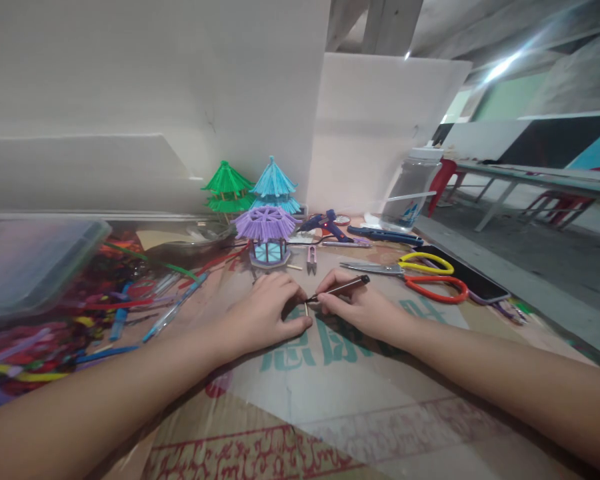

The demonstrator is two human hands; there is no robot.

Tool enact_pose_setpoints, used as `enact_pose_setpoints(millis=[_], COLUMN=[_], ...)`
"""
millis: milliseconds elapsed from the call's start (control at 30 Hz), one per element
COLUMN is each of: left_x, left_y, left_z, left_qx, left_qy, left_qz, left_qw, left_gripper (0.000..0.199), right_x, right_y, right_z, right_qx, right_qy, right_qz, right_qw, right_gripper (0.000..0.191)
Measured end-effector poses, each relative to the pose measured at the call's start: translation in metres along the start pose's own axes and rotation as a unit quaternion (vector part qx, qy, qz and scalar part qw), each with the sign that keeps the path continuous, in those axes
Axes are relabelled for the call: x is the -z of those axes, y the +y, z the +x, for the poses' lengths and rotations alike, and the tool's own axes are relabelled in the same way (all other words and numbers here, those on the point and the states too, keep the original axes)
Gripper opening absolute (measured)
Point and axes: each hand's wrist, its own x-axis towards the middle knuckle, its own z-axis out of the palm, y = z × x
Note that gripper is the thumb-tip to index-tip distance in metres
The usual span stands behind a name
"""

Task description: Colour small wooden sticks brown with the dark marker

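My right hand is closed around a slim dark pen, its tip pointing left. That tip meets a short, pale wooden stick on the cardboard. Thumb and fingers of my left hand close on the ends of the stick and steady it. Just beyond my hands stands a small pavilion model with a purple roof and pale blue panels. Behind it are a light blue tiered roof model and a green one. Small pink-handled snips lie beside the purple model.
Yellow-and-red-handled scissors and a dark phone lie right of my hands. Behind them are a blue glue gun, a utility knife and a clear bottle. A plastic box and colourful pipe cleaners crowd the left.
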Motion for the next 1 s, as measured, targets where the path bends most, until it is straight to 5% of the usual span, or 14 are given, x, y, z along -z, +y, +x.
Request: enact_pose_setpoints(millis=[367, 1000], left_x=[0.000, -0.003], left_y=[-0.001, -0.004], left_z=[0.000, 0.000], left_qx=[0.001, -0.019], left_qy=[-0.001, 0.016], left_qz=[-0.001, -0.012], left_qw=[1.000, 1.000], left_gripper=[0.022, 0.018], right_x=[0.006, 0.003], right_y=[-0.011, -0.006], right_z=[-0.006, -0.003], right_qx=[-0.010, -0.003], right_qy=[-0.060, -0.020], right_qz=[-0.004, -0.022], right_qw=[0.998, 1.000], right_gripper=[0.009, 0.008])
